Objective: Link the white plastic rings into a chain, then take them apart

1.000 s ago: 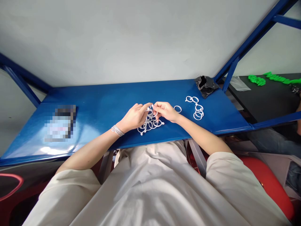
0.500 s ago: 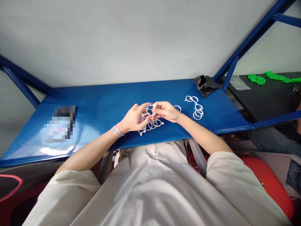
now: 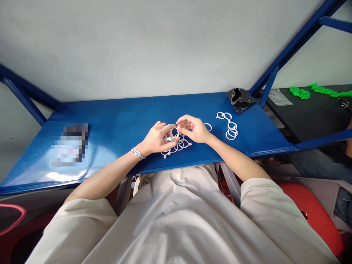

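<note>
Between my two hands is a white plastic ring with a small knob. My left hand, a bracelet at its wrist, curls its thumb and fingers around the ring and other white pieces, partly hidden in the grip. My right hand pinches the knob side of the ring between thumb and fingertips. Several more white rings lie linked on the table just below my hands. A single white ring rests right of my right hand, partly covered by it.
A row of linked white rings lies farther right on the blue table. Behind it sits a crumpled black plastic bag. A blurred-out item is at the left. Green pieces lie on a dark table to the right.
The ring between my hands has turned and dropped slightly. My right hand has rolled, its fingers rising over the knob. My left hand stays nearly in place.
</note>
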The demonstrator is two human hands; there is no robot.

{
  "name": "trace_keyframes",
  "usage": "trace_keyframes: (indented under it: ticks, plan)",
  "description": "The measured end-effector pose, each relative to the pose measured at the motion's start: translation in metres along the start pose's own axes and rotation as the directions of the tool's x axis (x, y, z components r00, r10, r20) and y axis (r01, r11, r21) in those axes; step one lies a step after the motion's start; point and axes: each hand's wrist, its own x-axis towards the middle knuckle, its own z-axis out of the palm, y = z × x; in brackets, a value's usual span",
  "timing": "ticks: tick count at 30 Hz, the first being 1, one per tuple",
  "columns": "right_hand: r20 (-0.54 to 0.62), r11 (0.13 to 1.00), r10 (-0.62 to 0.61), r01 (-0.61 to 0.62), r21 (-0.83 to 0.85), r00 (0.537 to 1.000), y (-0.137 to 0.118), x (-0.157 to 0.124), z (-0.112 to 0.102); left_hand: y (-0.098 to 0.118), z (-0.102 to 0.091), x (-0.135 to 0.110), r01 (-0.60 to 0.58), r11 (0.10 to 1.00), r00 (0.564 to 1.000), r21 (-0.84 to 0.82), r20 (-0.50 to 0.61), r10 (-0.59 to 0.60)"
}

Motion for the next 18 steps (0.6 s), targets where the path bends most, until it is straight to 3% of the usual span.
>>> trace_keyframes:
  ticks: [5,11,18]
  plan:
    - [0.027,0.986,-0.031,0.035,-0.163,0.999,-0.0043,-0.0055,-0.0024,0.0019,0.0004,0.0012,0.011,0.999,1.000,0.033,-0.002,-0.011]
    - [0.017,0.995,-0.004,0.005,-0.102,1.000,-0.0095,-0.0051,0.0005,0.0040,0.0000,0.0015,-0.024,0.999,0.999,0.033,-0.021,0.024]
    - [0.033,0.998,-0.056,0.057,-0.030,0.998,-0.0060,-0.0049,0.0032,0.0035,0.0013,0.0005,-0.054,0.998,0.998,-0.036,-0.032,0.053]
